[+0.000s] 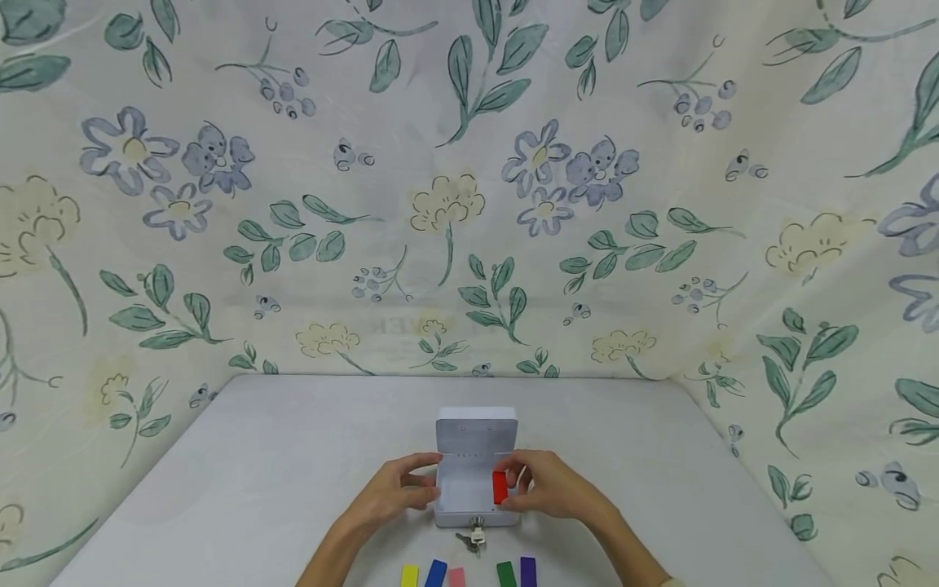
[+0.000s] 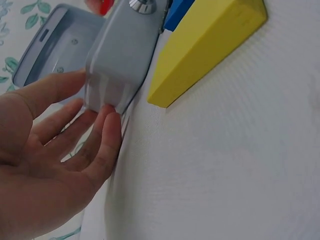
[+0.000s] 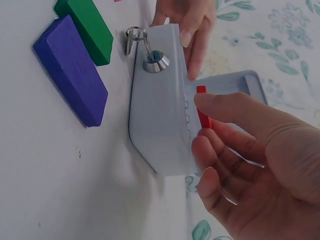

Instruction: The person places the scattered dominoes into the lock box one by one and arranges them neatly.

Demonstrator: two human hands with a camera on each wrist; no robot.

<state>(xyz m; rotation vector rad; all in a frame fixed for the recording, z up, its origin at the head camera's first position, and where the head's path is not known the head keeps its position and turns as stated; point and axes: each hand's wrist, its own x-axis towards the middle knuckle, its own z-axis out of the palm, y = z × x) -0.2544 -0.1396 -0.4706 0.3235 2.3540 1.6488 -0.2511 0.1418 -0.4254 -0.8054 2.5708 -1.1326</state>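
Note:
A small light-grey metal lockbox [image 1: 477,519] stands with its lid [image 1: 477,436] raised, and a key sits in its front lock [image 3: 156,62]. At the box's right side my right hand [image 1: 550,485] pinches a red block [image 1: 500,487] between thumb and fingers. The block is held upright over the open inside of the box. My left hand [image 1: 396,493] rests against the left side, its fingers [image 2: 112,132] fairly straight along the wall and the thumb up near the rim.
Hanging keys [image 1: 469,540] lie before the lock. In front of the box are a yellow block [image 1: 409,575], a blue block [image 1: 436,572], a pink block [image 1: 456,577], a green block [image 1: 506,574] and a purple block [image 1: 528,571]. A floral cloth [image 1: 469,244] hangs behind the white table [image 1: 330,408].

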